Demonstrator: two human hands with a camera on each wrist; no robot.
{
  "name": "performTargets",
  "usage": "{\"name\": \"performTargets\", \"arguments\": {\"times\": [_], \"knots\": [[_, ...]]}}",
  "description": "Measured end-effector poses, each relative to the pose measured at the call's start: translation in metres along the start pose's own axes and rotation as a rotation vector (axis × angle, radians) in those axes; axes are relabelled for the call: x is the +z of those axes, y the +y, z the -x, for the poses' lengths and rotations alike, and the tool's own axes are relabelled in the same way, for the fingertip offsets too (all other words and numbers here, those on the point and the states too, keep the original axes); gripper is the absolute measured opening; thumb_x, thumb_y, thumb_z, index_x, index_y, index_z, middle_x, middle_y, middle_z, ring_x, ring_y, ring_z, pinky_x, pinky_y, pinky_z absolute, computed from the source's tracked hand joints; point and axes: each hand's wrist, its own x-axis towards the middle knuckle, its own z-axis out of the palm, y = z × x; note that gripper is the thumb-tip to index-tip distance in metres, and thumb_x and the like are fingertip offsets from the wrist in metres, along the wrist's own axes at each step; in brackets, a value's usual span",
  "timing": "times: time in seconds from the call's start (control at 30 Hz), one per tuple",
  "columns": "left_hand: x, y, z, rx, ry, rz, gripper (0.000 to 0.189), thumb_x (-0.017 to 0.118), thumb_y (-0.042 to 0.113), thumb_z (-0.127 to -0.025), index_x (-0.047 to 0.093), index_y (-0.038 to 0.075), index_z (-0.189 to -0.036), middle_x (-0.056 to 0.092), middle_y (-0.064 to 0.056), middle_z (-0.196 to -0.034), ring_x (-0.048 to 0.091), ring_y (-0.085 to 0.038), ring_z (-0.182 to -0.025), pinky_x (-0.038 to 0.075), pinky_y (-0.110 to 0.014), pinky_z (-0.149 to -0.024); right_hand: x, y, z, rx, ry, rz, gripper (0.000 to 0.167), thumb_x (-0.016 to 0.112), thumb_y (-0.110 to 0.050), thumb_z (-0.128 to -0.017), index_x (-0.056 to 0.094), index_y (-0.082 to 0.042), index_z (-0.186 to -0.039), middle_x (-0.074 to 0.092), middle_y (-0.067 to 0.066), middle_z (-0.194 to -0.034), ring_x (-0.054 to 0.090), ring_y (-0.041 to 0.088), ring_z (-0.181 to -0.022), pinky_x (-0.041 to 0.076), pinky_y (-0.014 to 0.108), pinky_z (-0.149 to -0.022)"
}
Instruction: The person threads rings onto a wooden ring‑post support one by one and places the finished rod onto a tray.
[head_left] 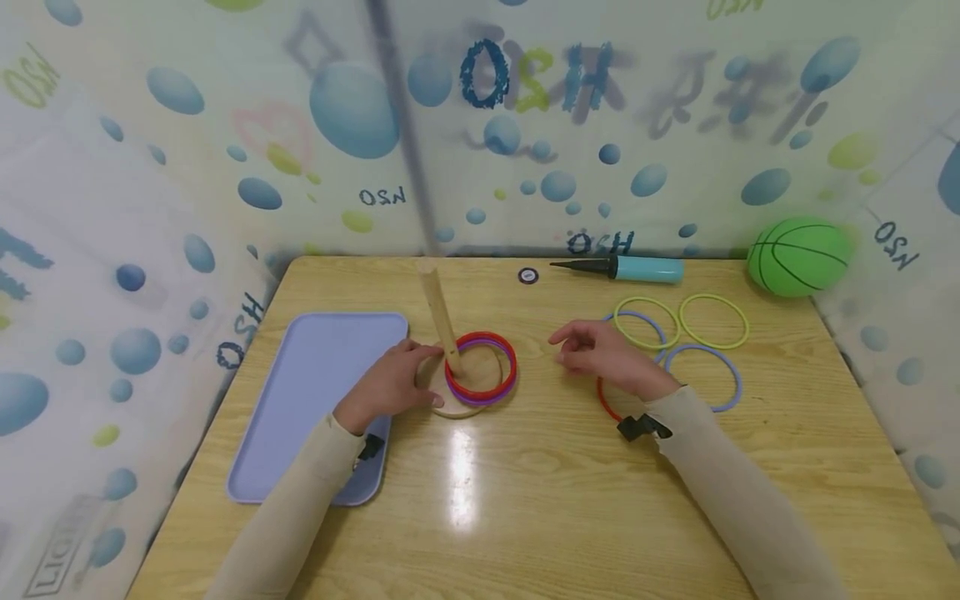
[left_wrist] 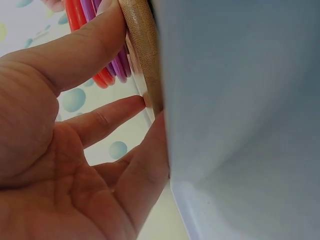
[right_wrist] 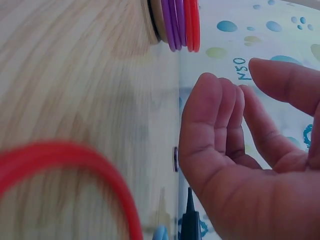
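A wooden ring-toss stand has a round base (head_left: 450, 408) and a slim upright peg (head_left: 439, 315). Red rings (head_left: 513, 358) lie over purple rings (head_left: 480, 403) around the peg's foot. My left hand (head_left: 390, 383) holds the base's left edge, thumb at the near side and fingers at the far side; the wrist view shows the thumb pressing the base (left_wrist: 142, 40). To the right, my right hand (head_left: 611, 360) hovers with relaxed, slightly bent fingers and nothing in them. Partly hidden beneath it is a loose red ring (right_wrist: 85, 150).
Beside the right hand lie two blue rings (head_left: 739, 383) and two yellow-green rings (head_left: 747, 323). A blue tray (head_left: 322, 358) is left of the stand, under the left forearm. Along the back are a small dark disc (head_left: 528, 275), a hand pump (head_left: 648, 269) and a green ball (head_left: 798, 257).
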Motion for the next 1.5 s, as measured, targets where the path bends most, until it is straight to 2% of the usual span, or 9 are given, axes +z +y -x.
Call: {"name": "performTargets", "arguments": {"times": [0.23, 0.53, 0.73, 0.87, 1.03, 1.23, 1.5], "knots": [[0.002, 0.0, -0.001, 0.004, 0.008, 0.006, 0.08, 0.092, 0.034, -0.083, 0.058, 0.005, -0.15, 0.06, -0.023, -0.14, 0.058, -0.04, -0.127, 0.049, -0.055, -0.107, -0.013, 0.012, 0.02, -0.059, 0.037, 0.079, 0.033, 0.07, -0.016, -0.103, 0.067, -0.001, -0.132, 0.067, 0.014, -0.106, 0.067, 0.026, -0.092, 0.06, 0.033, -0.082], [0.005, -0.003, -0.001, 0.008, 0.013, -0.004, 0.08, 0.092, 0.035, -0.084, 0.058, 0.006, -0.15, 0.061, -0.021, -0.137, 0.059, -0.039, -0.125, 0.05, -0.055, -0.104, -0.033, 0.031, 0.049, -0.047, 0.085, 0.13, 0.037, 0.071, -0.023, -0.103, 0.067, -0.005, -0.134, 0.07, 0.014, -0.115, 0.068, 0.024, -0.103, 0.057, 0.028, -0.086], [0.003, -0.002, -0.001, -0.001, 0.014, -0.004, 0.08, 0.092, 0.036, -0.084, 0.058, 0.006, -0.15, 0.06, -0.021, -0.139, 0.058, -0.039, -0.126, 0.049, -0.056, -0.106, -0.049, 0.035, 0.067, -0.063, 0.149, 0.176, 0.037, 0.073, -0.025, -0.102, 0.068, -0.004, -0.133, 0.072, 0.014, -0.119, 0.067, 0.013, -0.103, 0.056, 0.024, -0.085], [0.002, -0.002, -0.001, -0.003, 0.014, -0.006, 0.081, 0.092, 0.035, -0.084, 0.057, 0.006, -0.151, 0.06, -0.021, -0.138, 0.058, -0.04, -0.126, 0.049, -0.056, -0.106, -0.057, 0.041, 0.073, -0.053, 0.196, 0.234, 0.037, 0.074, -0.027, -0.102, 0.07, -0.005, -0.132, 0.074, 0.012, -0.118, 0.068, 0.01, -0.101, 0.056, 0.023, -0.082], [0.001, -0.001, -0.001, 0.002, 0.01, -0.003, 0.081, 0.092, 0.035, -0.084, 0.057, 0.006, -0.151, 0.06, -0.022, -0.138, 0.058, -0.04, -0.126, 0.049, -0.056, -0.107, -0.065, 0.05, 0.079, -0.004, 0.245, 0.325, 0.038, 0.075, -0.031, -0.101, 0.07, -0.008, -0.131, 0.075, 0.009, -0.116, 0.068, 0.015, -0.104, 0.056, 0.024, -0.08], [0.001, 0.0, -0.001, 0.002, 0.004, -0.011, 0.082, 0.091, 0.036, -0.084, 0.056, 0.006, -0.152, 0.059, -0.022, -0.139, 0.058, -0.04, -0.127, 0.048, -0.056, -0.107, -0.073, 0.057, 0.085, -0.001, 0.238, 0.373, 0.04, 0.074, -0.031, -0.101, 0.07, -0.007, -0.132, 0.076, 0.008, -0.115, 0.069, 0.018, -0.105, 0.056, 0.024, -0.08], [0.001, 0.0, 0.0, 0.002, 0.004, -0.019, 0.081, 0.091, 0.036, -0.085, 0.056, 0.007, -0.152, 0.059, -0.022, -0.14, 0.058, -0.04, -0.128, 0.048, -0.056, -0.107, -0.079, 0.063, 0.09, -0.015, 0.237, 0.436, 0.033, 0.076, -0.024, -0.099, 0.073, -0.006, -0.127, 0.077, 0.009, -0.116, 0.07, 0.014, -0.098, 0.055, 0.024, -0.079]]}}
